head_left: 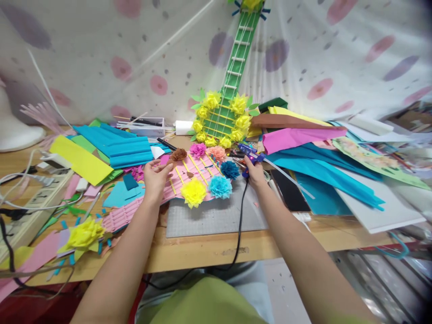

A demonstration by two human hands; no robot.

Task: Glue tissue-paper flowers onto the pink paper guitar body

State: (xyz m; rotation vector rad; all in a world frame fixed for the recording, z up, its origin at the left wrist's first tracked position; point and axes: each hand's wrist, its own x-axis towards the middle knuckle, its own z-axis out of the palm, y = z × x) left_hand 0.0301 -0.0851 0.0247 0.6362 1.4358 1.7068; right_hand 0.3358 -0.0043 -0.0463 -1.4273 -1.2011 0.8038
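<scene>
Across the near edge of the table [202, 252] hangs the black cord [243, 202] of the glue gun; it is best left slack and clear of the right forearm. Just beyond, on the grey mat [216, 220], lies part of the pink guitar [195, 174], its body rimmed with paper flowers. The yellow flower [193, 192] and light-blue flower [220, 186] sit nearest, so the gun's hot tip should pass well above their petals.

The hands are well apart. The left hand [157, 176] is at the guitar's left side, fingertips beside the brown flower [178, 155]; whether they pinch it, I cannot tell. A light, steady touch there would spare the petals. The right hand [254, 172] grips the blue glue gun [257, 157] near the dark-blue flower [230, 170]. Farther back, the green guitar [236, 76] leans upright, best left unbumped.
</scene>
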